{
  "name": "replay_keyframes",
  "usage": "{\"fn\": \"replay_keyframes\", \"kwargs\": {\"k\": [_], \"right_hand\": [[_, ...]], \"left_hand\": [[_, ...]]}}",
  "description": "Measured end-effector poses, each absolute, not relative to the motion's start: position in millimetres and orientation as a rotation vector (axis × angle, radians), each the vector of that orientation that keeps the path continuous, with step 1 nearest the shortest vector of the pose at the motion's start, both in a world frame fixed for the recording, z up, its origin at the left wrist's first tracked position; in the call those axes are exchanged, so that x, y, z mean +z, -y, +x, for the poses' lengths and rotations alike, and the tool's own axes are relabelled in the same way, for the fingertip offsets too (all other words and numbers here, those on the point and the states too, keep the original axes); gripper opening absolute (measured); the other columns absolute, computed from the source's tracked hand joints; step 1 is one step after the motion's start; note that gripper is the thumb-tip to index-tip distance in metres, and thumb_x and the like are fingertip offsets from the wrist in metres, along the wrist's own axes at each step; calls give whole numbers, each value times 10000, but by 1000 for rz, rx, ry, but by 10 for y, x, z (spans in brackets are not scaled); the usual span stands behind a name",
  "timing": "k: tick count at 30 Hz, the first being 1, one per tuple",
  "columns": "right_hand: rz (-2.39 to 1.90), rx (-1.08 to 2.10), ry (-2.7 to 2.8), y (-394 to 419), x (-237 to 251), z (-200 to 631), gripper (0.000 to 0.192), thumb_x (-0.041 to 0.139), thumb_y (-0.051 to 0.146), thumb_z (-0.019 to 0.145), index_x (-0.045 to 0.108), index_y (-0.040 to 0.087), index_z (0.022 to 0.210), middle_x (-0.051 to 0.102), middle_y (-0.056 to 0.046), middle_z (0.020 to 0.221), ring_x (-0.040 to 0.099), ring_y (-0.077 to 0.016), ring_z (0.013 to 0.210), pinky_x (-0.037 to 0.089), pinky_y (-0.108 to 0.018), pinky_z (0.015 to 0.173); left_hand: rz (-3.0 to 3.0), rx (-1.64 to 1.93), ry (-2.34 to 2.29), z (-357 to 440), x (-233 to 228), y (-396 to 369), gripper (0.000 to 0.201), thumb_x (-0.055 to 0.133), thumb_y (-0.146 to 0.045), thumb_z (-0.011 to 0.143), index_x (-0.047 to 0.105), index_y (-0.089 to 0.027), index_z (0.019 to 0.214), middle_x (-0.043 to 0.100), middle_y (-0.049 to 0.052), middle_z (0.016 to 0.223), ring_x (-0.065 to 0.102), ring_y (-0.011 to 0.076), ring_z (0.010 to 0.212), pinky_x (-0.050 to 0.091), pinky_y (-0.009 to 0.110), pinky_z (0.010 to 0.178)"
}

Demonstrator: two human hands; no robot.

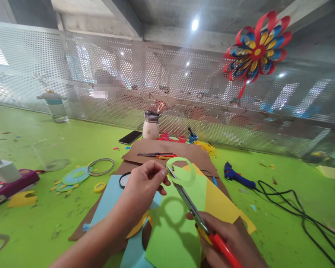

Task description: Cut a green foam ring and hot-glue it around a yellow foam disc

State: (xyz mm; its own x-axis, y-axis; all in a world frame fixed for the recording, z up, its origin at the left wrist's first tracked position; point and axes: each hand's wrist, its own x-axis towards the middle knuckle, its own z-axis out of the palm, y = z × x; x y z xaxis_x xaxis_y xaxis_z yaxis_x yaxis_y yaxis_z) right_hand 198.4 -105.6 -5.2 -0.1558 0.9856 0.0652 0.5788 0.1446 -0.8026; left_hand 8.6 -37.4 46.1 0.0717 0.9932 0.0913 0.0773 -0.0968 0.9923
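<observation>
My left hand (147, 180) pinches the edge of a light green paper ring (192, 172) between thumb and fingers. My right hand (223, 238) is wrapped round scissors (194, 210) with red and yellow handles. Their blades point up and away, with the tips at the ring's left side, close to my left fingertips. The ring is held above a green paper sheet (173, 238) and casts a shadow on it. Blue paper (107, 197) lies to the left of the sheet and yellow paper (220, 201) to the right, all on brown cardboard (145, 149).
A blue glue gun (238, 176) with a black cord lies right. Left are a metal ring (101, 167), a clear cup (51, 154) and a purple power strip (19, 184). Behind stand a white bottle (150, 126), a phone (130, 137) and a perforated metal screen (123, 89). A paper flower (258, 52) hangs upper right.
</observation>
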Motion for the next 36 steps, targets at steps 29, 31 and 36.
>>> {"fn": "replay_keyframes", "kwargs": {"k": [29,31,36], "right_hand": [[-1525,699,1829,1081,-26,1920,310,626,172,684,724,247,968,614,24,493,651,-172,648,490,-177,571],[-1520,724,1810,1078,-27,1913,294,620,177,695,725,245,961,602,27,480,655,-180,675,497,-187,591],[-1501,741,1797,1081,-19,1921,298,631,174,685,727,266,952,550,37,422,659,-207,714,508,-228,647]], "left_hand": [[1335,1216,-1095,106,488,402,166,567,-292,778,525,-165,681,595,-12,636,573,117,548,497,256,553],[1333,1218,-1090,108,490,408,163,569,-291,775,530,-164,679,597,-9,641,576,121,556,499,259,556],[1322,1223,-1091,105,481,418,172,575,-298,766,537,-165,665,599,-4,635,570,124,545,498,268,554]]}}
